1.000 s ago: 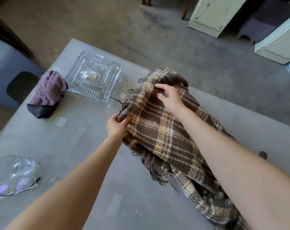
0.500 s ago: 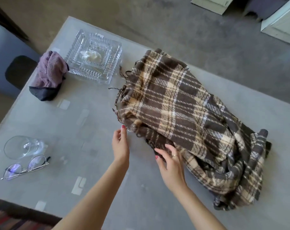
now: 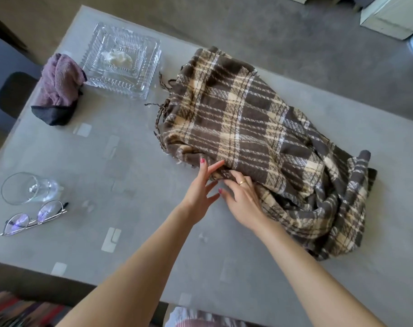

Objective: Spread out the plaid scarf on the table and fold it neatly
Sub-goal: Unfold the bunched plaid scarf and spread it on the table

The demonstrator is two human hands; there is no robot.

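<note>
The brown and cream plaid scarf (image 3: 243, 119) lies in a loosely folded heap on the grey table (image 3: 129, 232), with its fringe to the left and a bunched end at the right. My left hand (image 3: 200, 187) is at the scarf's near edge, fingers spread and fingertips touching the fabric. Right beside it, my right hand (image 3: 244, 201) lies flat with its fingertips slipped under the top layer and its thumb free. Neither hand has closed around the cloth.
A square glass dish (image 3: 122, 67) stands at the far left beside a crumpled purple cloth (image 3: 59, 88). A tipped wine glass (image 3: 26, 188) and eyeglasses (image 3: 33, 218) lie near the left front edge. Pale cabinets (image 3: 389, 15) stand on the floor beyond.
Both hands left the top of the scarf, came back toward me, then moved forward again to its near edge. The scarf now lies flatter on the table.
</note>
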